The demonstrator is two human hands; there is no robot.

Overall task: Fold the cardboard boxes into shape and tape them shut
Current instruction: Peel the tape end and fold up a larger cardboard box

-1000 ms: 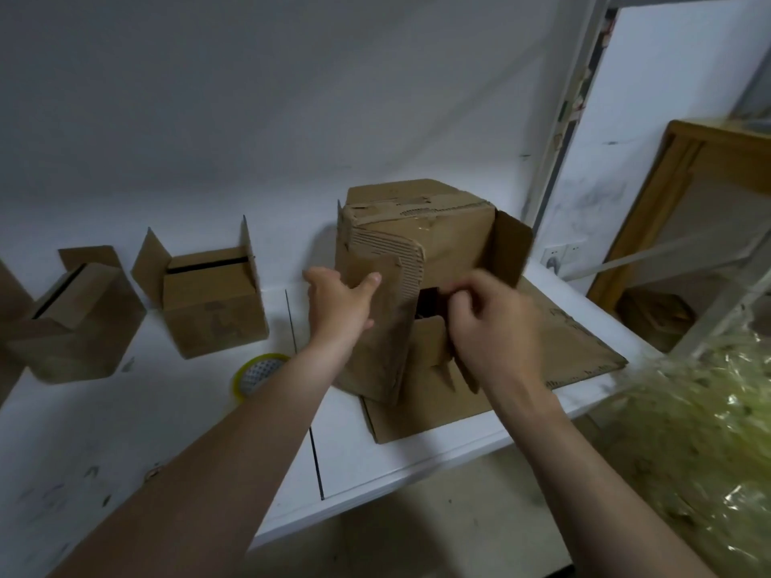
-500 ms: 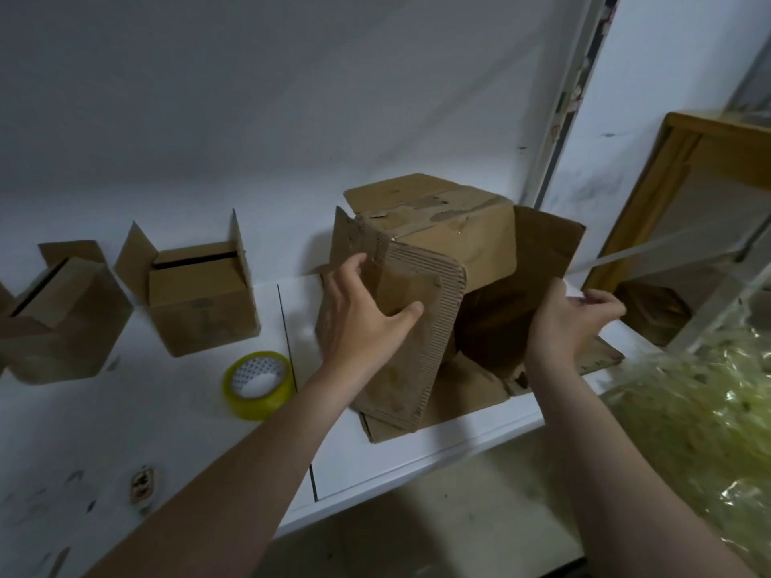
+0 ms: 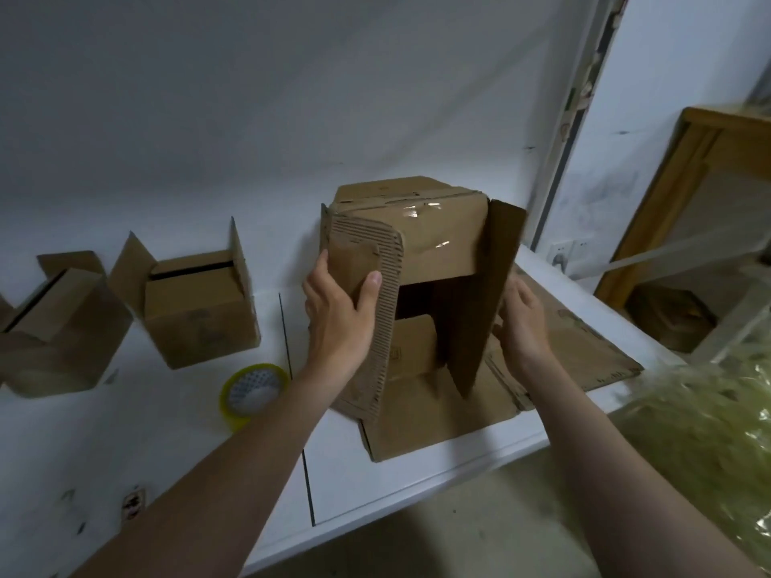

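1. The box lies on its side on a flat cardboard sheet at the counter edge, with its open end towards me.
2. My left grip pinches the left flap, thumb on the front face and fingers wrapped behind.
3. My right grip looks spread flat against the outer face of the right flap. Its fingertips are hidden behind the flap.
4. I judge the box light and empty, so it may slide when a flap is pushed.
5. The left flap is worn, its liner peeled to bare ridges. I expect it to be limp and to tear easily, so I would hold it near the hinge crease.
6. The right flap looks stiffer, and a flat palm at mid-height should swing it in.
7. The tape roll sits near my left forearm.
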